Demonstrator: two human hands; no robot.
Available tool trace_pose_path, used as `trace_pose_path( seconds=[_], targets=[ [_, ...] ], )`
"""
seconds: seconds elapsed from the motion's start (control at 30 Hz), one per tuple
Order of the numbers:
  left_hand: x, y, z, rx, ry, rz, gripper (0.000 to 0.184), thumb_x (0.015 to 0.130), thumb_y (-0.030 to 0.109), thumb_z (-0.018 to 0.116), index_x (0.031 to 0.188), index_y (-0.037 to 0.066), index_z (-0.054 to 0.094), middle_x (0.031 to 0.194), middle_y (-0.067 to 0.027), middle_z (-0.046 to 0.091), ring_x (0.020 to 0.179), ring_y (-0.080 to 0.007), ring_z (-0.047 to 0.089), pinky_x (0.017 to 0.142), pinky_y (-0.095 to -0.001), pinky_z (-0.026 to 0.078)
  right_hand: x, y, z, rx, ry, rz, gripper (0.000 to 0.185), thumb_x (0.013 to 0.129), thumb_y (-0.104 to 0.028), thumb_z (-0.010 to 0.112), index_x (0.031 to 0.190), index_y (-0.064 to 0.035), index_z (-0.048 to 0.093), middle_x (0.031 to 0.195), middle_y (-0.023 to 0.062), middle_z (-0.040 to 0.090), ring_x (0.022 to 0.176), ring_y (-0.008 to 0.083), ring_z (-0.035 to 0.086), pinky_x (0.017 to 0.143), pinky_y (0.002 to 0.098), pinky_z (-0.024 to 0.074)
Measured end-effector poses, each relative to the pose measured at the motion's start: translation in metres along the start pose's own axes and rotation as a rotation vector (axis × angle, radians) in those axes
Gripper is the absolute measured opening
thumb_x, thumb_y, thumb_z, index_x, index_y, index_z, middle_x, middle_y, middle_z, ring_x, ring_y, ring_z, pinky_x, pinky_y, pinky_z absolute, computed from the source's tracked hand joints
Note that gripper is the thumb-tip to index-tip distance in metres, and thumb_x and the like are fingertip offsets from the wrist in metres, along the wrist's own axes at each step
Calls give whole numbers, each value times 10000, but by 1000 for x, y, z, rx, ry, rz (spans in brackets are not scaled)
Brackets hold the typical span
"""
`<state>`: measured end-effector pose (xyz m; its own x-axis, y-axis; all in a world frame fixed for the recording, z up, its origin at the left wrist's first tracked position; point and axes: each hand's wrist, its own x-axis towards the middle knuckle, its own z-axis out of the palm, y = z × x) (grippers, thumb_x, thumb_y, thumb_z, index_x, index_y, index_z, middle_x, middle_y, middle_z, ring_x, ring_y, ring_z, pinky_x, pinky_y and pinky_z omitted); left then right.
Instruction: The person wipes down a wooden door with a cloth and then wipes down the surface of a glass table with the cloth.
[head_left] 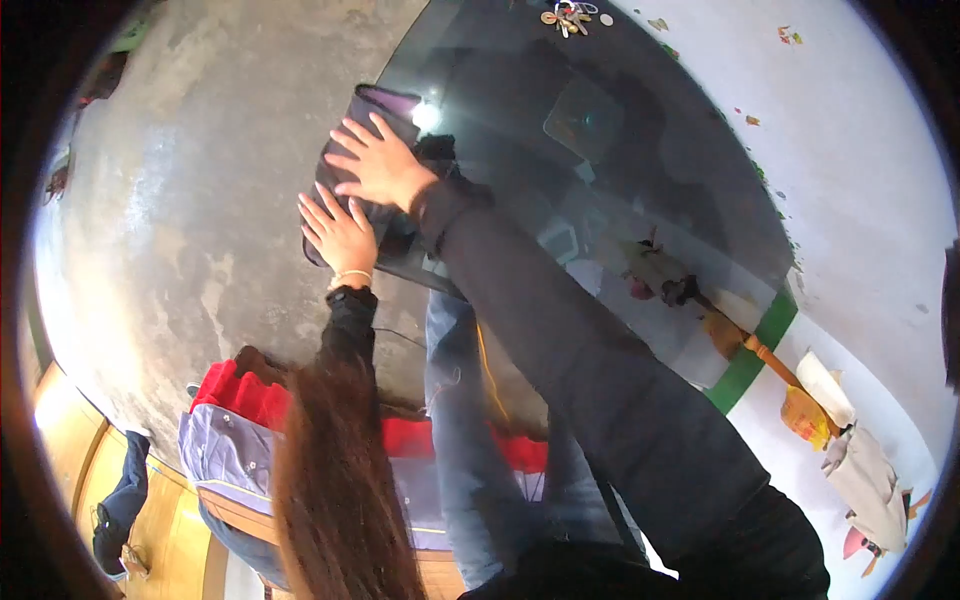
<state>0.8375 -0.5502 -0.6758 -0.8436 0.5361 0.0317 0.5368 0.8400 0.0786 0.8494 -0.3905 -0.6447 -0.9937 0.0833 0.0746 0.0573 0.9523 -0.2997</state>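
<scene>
A dark folded item with a purplish inner side (395, 101) lies at the left edge of the dark glass tabletop (500, 140). My right hand (378, 163) rests flat on its upper part, fingers spread. Lower and to the left, my left hand (340, 235) presses on the same item with its fingers apart and a bracelet at the wrist. Neither hand is wrapped round anything. Both palms hide much of the item. Black sleeves cover both arms, and long hair hangs over the left one.
Keys (570, 17) lie at the glass's far edge. A red and lavender cloth (235, 435) covers a wooden seat below. An orange-handled broom-like object (775, 362) and a beige cloth (868, 480) are at the right. Another person's leg (122, 495) shows at lower left.
</scene>
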Motion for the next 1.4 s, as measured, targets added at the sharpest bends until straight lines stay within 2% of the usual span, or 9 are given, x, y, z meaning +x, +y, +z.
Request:
trace_pose_path(
  seconds=[0.2,0.37,0.6,0.73,0.83,0.93,1.13,1.33,1.4],
  targets=[
    [-94,90,-15,103,-39,-29,626,986,384,382,1473,17,243,1518,-294,181,1411,-433,193,1097,-582,222,-122,27,-26,151,111,-40,569,801,-496,623,1306,-241,561,1491,22,380,1406,230,280,1147,506,154],
    [-192,256,-14,88,-103,28,657,971,403,418,1482,31,236,1524,-292,161,1414,-437,178,1109,-577,197,-298,118,-79,127,93,66,624,778,-481,656,1335,-229,533,1503,27,366,1403,236,290,1141,495,188],
    [-361,541,-14,-176,-277,694,676,929,395,499,1480,71,277,1530,-264,177,1430,-403,152,1134,-562,130,-699,235,-162,25,17,751,687,846,-533,590,1437,-241,396,1552,60,256,1431,285,217,1134,495,204],
    [-504,642,-12,-186,-457,1094,681,914,409,525,1479,104,298,1543,-224,183,1438,-380,145,1145,-543,125,-917,200,-167,67,73,1119,708,864,-523,576,1463,-216,356,1555,80,238,1430,326,201,1125,507,211],
    [-607,659,-11,-82,-548,1329,677,925,431,500,1490,133,277,1560,-192,161,1443,-344,153,1150,-529,122,-1023,132,-158,121,39,1346,725,864,-499,596,1475,-210,332,1569,91,190,1437,343,170,1131,510,193],
    [-644,664,-7,-78,-626,1420,658,933,425,490,1489,145,277,1563,-175,161,1441,-329,163,1152,-521,126,-1066,87,-143,158,6,1524,730,865,-501,593,1477,-206,324,1572,96,180,1440,347,156,1132,512,188],
    [-619,671,-1,-297,-678,1530,622,922,421,515,1463,176,331,1559,-130,195,1428,-285,209,1154,-481,158,-1061,96,-144,175,75,1548,738,863,-514,592,1475,-204,321,1573,109,171,1438,362,150,1128,521,186],
    [-502,706,-3,-372,-534,1327,629,907,417,543,1462,201,341,1551,-103,233,1416,-263,237,1157,-434,173,-988,212,-154,48,60,1440,763,878,-528,568,1503,-234,244,1572,120,160,1422,393,184,1070,603,252],
    [-447,698,3,-352,-444,1244,634,907,407,546,1465,193,336,1549,-100,237,1414,-259,242,1155,-416,184,-921,262,-177,23,-111,1446,761,892,-546,535,1512,-262,197,1578,110,139,1425,386,182,1047,648,255]
  ],
)
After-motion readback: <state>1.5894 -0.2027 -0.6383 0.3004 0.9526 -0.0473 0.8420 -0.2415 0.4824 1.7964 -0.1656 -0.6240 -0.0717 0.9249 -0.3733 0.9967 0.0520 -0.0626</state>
